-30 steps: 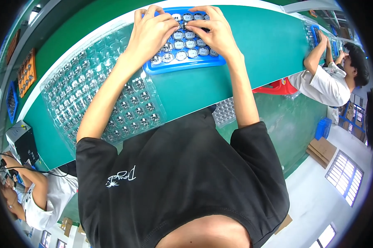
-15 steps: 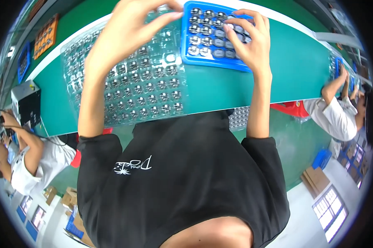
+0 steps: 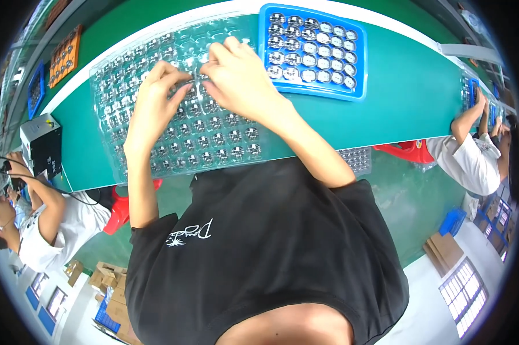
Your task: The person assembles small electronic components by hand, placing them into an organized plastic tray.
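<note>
Hand shift: half a second ago the right hand (image 3: 242, 75) was over the blue tray (image 3: 328, 91); now it and the left hand (image 3: 152, 100) are both over the clear tray (image 3: 190, 40).
Effect on work: handling appears to have passed from the blue tray to the clear tray.
Left hand: thumb and fingers bent close together; a grip on a part cannot be confirmed.
Right hand: fingers curled, tips near those of the left hand; whether it grips anything cannot be told.
Clear tray: left of the blue tray, reaching the near edge of the desk (image 3: 409, 98); small components (image 3: 218, 138) sit in rows toward that edge, and several pockets beyond the hands look empty.
Clear tray axis: not certain; hands and lens curvature obscure it.
Blue tray: close to the desk's far edge; long axis roughly along that edge, right end angled slightly toward the near edge.
Round parts (image 3: 324, 50): in rows inside the blue tray; individual pointing not legible.
</note>
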Demonstrator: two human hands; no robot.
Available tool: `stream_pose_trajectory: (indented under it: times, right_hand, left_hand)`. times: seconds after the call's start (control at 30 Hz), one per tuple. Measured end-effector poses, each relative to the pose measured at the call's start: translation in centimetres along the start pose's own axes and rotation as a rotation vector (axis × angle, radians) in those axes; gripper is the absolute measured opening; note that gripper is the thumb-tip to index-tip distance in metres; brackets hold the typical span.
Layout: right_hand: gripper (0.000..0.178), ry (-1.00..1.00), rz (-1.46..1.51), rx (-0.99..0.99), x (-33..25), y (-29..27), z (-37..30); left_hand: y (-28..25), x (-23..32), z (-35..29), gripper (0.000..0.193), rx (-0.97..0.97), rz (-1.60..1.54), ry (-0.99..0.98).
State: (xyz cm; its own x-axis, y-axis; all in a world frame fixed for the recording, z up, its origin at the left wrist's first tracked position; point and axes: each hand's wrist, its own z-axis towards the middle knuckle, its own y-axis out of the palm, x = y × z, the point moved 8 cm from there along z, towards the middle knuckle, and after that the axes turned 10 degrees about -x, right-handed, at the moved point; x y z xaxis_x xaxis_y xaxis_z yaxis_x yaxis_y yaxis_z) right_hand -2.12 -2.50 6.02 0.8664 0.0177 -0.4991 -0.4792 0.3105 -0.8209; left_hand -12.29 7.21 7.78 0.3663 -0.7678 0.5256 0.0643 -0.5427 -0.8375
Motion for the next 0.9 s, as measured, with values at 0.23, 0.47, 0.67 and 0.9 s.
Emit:
stream_pose_trajectory:
  times: [0.23,0.47,0.67,0.9]
  right_hand:
    - [0.011,-0.013,0.09,0.16,1.0,-2.0,-0.7]
    - [0.013,0.194,-0.017,0.461,11.2,-13.0,-11.0]
    - [0.014,0.334,0.092,0.552,16.6,-13.5,-15.4]
    - [0.014,0.407,0.784,0.886,21.2,-10.1,-18.7]
  left_hand:
    - [-0.7,1.5,1.6,0.009,-0.015,0.067,0.043]
    - [-1.4,6.1,4.4,0.01,0.092,0.047,0.187]
    - [2.4,10.6,9.3,0.014,0.062,-0.084,0.438]
    - [6.1,12.8,12.4,0.015,0.024,0.004,0.642]
